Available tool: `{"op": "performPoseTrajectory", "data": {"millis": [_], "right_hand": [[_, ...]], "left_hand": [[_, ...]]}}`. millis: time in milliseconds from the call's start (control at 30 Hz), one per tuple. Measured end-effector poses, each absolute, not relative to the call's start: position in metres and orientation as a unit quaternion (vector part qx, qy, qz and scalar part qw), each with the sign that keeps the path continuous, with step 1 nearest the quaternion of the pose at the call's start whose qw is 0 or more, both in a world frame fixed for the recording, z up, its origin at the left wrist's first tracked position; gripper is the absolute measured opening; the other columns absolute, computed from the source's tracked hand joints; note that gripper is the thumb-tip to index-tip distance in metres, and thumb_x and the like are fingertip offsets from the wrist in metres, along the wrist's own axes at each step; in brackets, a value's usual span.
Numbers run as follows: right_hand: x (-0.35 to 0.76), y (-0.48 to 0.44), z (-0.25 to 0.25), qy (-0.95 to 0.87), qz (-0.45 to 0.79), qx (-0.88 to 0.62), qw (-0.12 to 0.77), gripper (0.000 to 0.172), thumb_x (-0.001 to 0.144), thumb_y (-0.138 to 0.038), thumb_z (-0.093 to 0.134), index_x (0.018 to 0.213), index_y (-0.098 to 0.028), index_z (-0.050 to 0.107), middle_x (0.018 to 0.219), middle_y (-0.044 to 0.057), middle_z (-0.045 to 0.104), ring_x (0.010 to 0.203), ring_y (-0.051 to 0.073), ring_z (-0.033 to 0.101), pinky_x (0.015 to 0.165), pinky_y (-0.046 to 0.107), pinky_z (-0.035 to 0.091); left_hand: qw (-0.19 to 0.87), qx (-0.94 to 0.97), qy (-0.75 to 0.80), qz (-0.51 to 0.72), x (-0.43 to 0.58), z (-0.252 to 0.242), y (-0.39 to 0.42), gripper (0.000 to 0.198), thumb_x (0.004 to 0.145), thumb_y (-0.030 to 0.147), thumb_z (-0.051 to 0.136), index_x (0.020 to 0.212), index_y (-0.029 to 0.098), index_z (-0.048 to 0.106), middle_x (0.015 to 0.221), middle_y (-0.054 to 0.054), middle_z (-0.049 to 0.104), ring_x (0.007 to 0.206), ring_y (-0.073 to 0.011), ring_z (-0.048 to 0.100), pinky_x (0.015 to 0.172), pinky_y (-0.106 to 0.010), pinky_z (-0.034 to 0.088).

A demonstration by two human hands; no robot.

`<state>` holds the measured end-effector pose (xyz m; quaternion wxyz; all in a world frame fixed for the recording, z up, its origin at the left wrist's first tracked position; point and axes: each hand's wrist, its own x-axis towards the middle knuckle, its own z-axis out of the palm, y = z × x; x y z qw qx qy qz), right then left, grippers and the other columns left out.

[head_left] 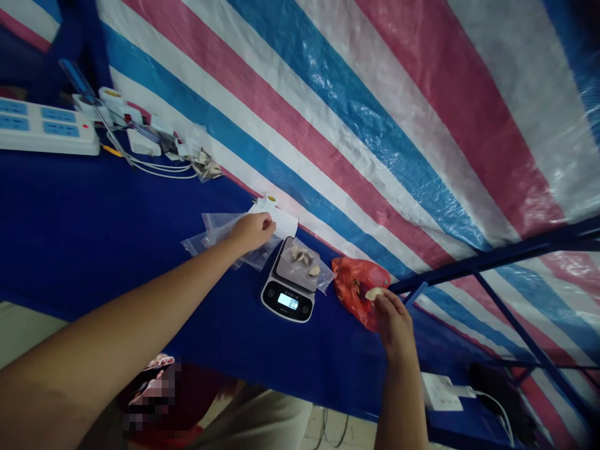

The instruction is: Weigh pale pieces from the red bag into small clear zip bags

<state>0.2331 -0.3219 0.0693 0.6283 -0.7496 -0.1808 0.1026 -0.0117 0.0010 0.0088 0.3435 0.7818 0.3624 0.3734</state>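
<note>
My right hand [394,317] pinches a small pale piece [374,293], dried-looking and flattish, over the opening of a red plastic bag [345,284]. Dark bits show inside that bag. Left of it stands a digital kitchen scale [287,301] with a lit display, whose digits are too blurred to read surely. On its plate lies a clear plastic bag [323,282] with several similar pale pieces [304,256] on it or in it. My left hand [254,231] is curled closed over white paper [285,225] and clear plastic bags [213,228]; its fingertips are hidden.
A white power strip [47,128] with blue sockets lies at the far left, beside chargers, cables and a screwdriver [77,81]. Striped sheeting [319,112] rises behind the blue tabletop [117,231]. A blue metal frame [506,247] and white adapter [440,392] are at right.
</note>
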Motion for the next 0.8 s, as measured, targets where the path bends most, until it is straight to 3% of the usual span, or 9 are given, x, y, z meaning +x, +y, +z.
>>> {"op": "performPoseTrajectory", "data": {"millis": [167, 333, 467, 567, 700, 800], "right_hand": [[0.182, -0.307, 0.057, -0.183, 0.206, -0.683, 0.676, 0.050, 0.061, -0.036, 0.091, 0.107, -0.022, 0.073, 0.091, 0.000, 0.073, 0.083, 0.015, 0.071, 0.077, 0.028, 0.059], [0.166, -0.286, 0.036, -0.179, 0.174, -0.701, 0.668, 0.047, 0.059, -0.042, 0.091, 0.093, -0.017, 0.070, 0.080, 0.000, 0.070, 0.068, 0.012, 0.064, 0.056, 0.021, 0.049], [0.161, -0.273, 0.031, -0.215, 0.185, -0.693, 0.662, 0.047, 0.061, -0.043, 0.090, 0.090, -0.019, 0.062, 0.071, -0.004, 0.065, 0.062, 0.011, 0.060, 0.054, 0.020, 0.044], [0.155, -0.256, 0.026, -0.242, 0.214, -0.692, 0.646, 0.048, 0.061, -0.043, 0.089, 0.090, -0.021, 0.057, 0.064, -0.005, 0.063, 0.054, 0.011, 0.056, 0.048, 0.019, 0.039], [0.153, -0.239, 0.019, -0.259, 0.229, -0.696, 0.629, 0.044, 0.063, -0.046, 0.088, 0.085, -0.018, 0.063, 0.059, -0.004, 0.060, 0.047, 0.009, 0.050, 0.043, 0.019, 0.033], [0.158, -0.243, 0.019, -0.239, 0.190, -0.701, 0.645, 0.046, 0.066, -0.052, 0.085, 0.089, -0.016, 0.066, 0.065, -0.003, 0.062, 0.045, 0.006, 0.044, 0.042, 0.018, 0.029]], "left_hand": [[0.353, 0.774, 0.320, 0.416, -0.011, 0.014, -0.006, 0.031, 0.088, 0.042, 0.050, 0.066, 0.021, 0.049, 0.062, 0.001, 0.053, 0.060, -0.0125, 0.045, 0.063, -0.029, 0.032], [0.423, 0.763, 0.253, 0.419, -0.011, 0.020, -0.016, 0.039, 0.087, 0.047, 0.055, 0.060, 0.020, 0.047, 0.056, 0.003, 0.045, 0.056, -0.0105, 0.040, 0.059, -0.028, 0.032], [0.486, 0.760, 0.199, 0.383, -0.010, 0.019, -0.023, 0.041, 0.084, 0.053, 0.060, 0.062, 0.019, 0.054, 0.055, 0.003, 0.046, 0.055, -0.0103, 0.041, 0.056, -0.027, 0.032], [0.470, 0.777, 0.191, 0.372, -0.008, 0.018, -0.027, 0.044, 0.085, 0.054, 0.060, 0.060, 0.019, 0.052, 0.054, 0.003, 0.046, 0.054, -0.0102, 0.041, 0.056, -0.027, 0.031], [0.418, 0.801, 0.203, 0.378, -0.006, 0.018, -0.029, 0.046, 0.087, 0.054, 0.057, 0.058, 0.019, 0.049, 0.053, 0.003, 0.047, 0.054, -0.0103, 0.042, 0.057, -0.028, 0.031], [0.407, 0.796, 0.222, 0.388, -0.006, 0.017, -0.025, 0.048, 0.088, 0.055, 0.056, 0.058, 0.019, 0.048, 0.054, 0.003, 0.046, 0.055, -0.0107, 0.042, 0.058, -0.029, 0.030]]}}
